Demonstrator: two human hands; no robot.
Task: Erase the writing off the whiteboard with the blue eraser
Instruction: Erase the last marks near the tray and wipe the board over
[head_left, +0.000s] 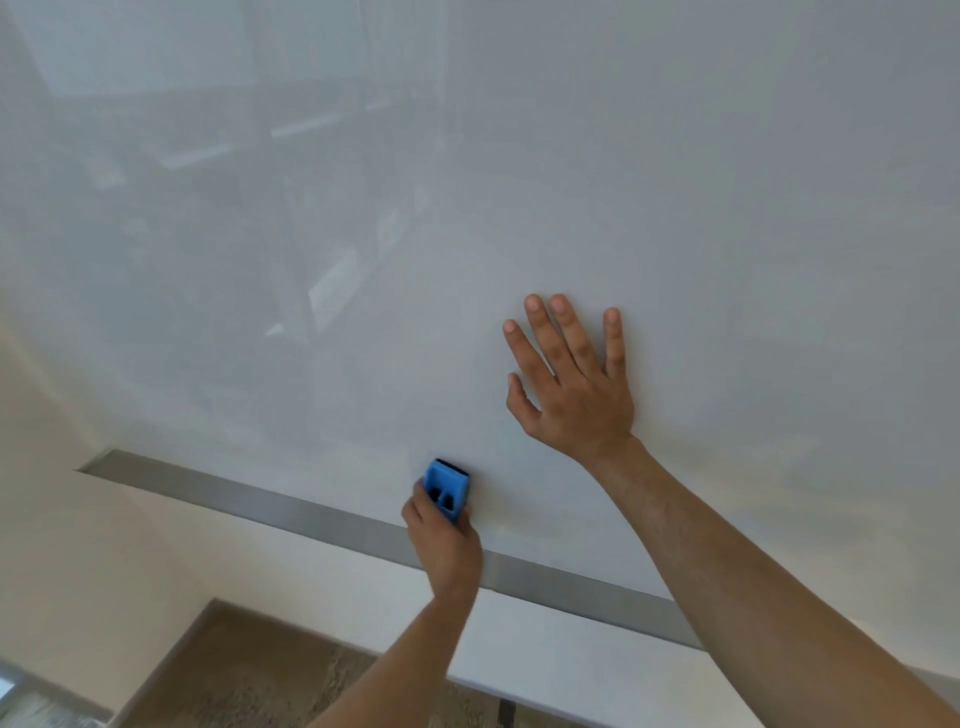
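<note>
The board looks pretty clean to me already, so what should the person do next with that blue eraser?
Probably lift the blue eraser off and check the board. The left hand presses it low on the whiteboard, just above the metal tray, while the right hand lies flat on the surface. No writing shows anywhere in view, only reflections, though faint marks could be hidden by glare.

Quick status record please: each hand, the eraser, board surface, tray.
left hand: gripping the blue eraser, pressed to the whiteboard low down, just above the tray
right hand: open, fingers spread, palm flat on the board, up and right of the eraser
whiteboard: no writing visible in this view; only room reflections
tray: grey metal strip along the bottom edge, nothing seen on it
</note>
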